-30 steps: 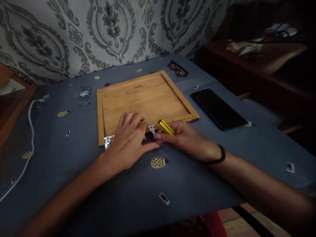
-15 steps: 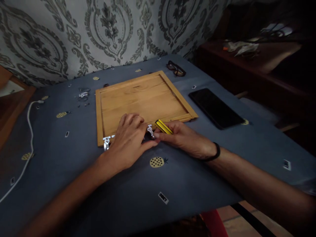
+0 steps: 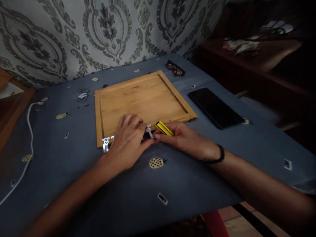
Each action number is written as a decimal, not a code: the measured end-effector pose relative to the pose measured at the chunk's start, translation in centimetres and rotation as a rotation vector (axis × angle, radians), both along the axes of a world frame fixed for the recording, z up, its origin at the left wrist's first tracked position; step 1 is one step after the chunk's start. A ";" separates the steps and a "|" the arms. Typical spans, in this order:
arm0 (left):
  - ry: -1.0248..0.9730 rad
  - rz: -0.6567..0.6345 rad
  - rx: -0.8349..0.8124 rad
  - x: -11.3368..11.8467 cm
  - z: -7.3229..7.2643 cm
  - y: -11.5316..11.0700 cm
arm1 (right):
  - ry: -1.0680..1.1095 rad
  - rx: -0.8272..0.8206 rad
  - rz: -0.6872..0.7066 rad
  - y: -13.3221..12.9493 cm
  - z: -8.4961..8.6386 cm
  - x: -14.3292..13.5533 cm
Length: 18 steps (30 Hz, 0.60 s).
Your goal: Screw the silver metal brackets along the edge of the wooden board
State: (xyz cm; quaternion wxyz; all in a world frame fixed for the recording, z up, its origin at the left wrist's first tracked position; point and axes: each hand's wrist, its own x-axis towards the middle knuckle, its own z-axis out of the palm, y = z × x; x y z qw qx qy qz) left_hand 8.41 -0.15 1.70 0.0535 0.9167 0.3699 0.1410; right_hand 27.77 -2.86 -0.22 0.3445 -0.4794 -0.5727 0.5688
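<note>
A wooden framed panel (image 3: 138,98) lies flat on the table. My left hand (image 3: 125,140) rests on its near edge, fingers bent over the wood, thumb stretched to the lower end of a metal hinge (image 3: 149,130). From the other side, the fingertips of my right hand (image 3: 184,138) touch that hinge's lower end. The same hand is closed around a yellow-and-black screwdriver (image 3: 164,128); only its handle shows, the shaft is hidden. Another metal hinge (image 3: 106,144) sits at the panel's near left corner, partly behind my left hand.
Loose hardware and screws (image 3: 83,96) lie left of the panel. A black phone (image 3: 216,108) is to the right, with glasses (image 3: 175,68) behind. A white cable (image 3: 30,131) runs down the left side. The patterned tablecloth (image 3: 123,204) covers the table.
The hinge between my hands has turned slightly, its lower arm now showing flat and narrow. Both hands stay nearly in place; the view has shifted a little.
</note>
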 end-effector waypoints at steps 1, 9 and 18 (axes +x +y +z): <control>0.000 0.004 0.006 0.0 0.0 0.0 | -0.030 0.027 -0.013 -0.1 0.1 0.1; -0.029 0.016 -0.019 0.0 -0.3 0.0 | -0.529 0.341 -0.086 -1.1 0.9 1.1; -0.022 0.026 -0.038 0.1 -0.2 0.1 | -0.807 0.556 0.114 -2.0 0.5 1.0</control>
